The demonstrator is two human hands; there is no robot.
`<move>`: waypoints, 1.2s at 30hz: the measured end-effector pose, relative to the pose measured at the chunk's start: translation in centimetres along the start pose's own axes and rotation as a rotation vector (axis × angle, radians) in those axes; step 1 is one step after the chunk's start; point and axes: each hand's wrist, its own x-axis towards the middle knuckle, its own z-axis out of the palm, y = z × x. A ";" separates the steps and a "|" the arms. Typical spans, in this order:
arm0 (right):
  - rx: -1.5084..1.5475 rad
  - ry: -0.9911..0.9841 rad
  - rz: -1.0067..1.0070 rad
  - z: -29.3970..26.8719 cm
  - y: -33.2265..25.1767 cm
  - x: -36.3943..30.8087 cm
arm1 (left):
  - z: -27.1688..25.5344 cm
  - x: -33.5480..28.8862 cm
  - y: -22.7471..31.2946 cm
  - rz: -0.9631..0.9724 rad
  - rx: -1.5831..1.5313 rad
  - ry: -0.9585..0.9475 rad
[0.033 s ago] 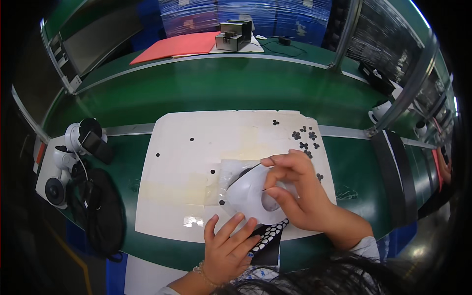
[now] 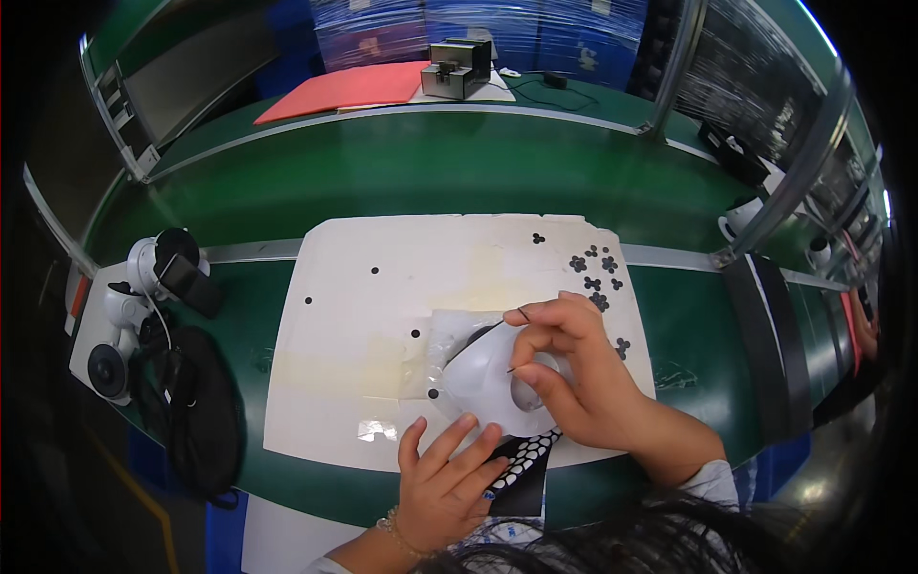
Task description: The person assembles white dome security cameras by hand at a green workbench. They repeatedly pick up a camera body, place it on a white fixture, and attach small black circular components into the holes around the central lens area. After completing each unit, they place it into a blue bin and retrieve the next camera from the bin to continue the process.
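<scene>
A smooth white rounded plastic shell point(image 2: 473, 378) lies on a bubble-wrap sheet at the middle of the white board. Above its right side hovers my right hand point(image 2: 583, 373), thumb and fingertips curled closely together. Thin dark slivers show at its index fingertip and thumb tip; what they are is too small to tell. A round hollow in the shell is partly covered by this hand. My left hand point(image 2: 445, 488) lies with fingers spread, its fingertips at the shell's near edge. Beside those fingers is a black sheet with white dots point(image 2: 521, 464), partly hidden.
Several black dots and clustered black pads point(image 2: 593, 284) lie on the white board point(image 2: 335, 383). White cameras point(image 2: 124, 311) and a black pouch point(image 2: 196, 411) sit at the left. A metal box point(image 2: 454, 72) and red sheets point(image 2: 344, 91) rest on the back shelf. A black strip point(image 2: 770, 344) lies at the right.
A thin dark sliver at my right index fingertip shows more clearly now. Both hands and the shell stay nearly in place.
</scene>
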 end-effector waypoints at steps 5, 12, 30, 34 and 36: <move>0.006 -0.061 0.035 0.3 0.1 0.4 | -0.1 0.0 0.0 -0.009 0.027 -0.012; -0.042 -0.071 0.025 0.5 0.0 0.3 | -0.1 -0.1 0.1 -0.022 0.002 -0.007; -0.139 -0.077 0.055 0.1 0.4 -4.9 | 0.3 0.6 0.3 0.025 0.069 0.104; -0.096 -0.076 0.102 0.1 0.4 -4.8 | 0.2 0.7 0.2 0.024 0.061 0.106; -0.067 -0.066 0.113 0.1 0.4 -4.8 | 0.3 0.7 0.2 0.026 0.061 0.105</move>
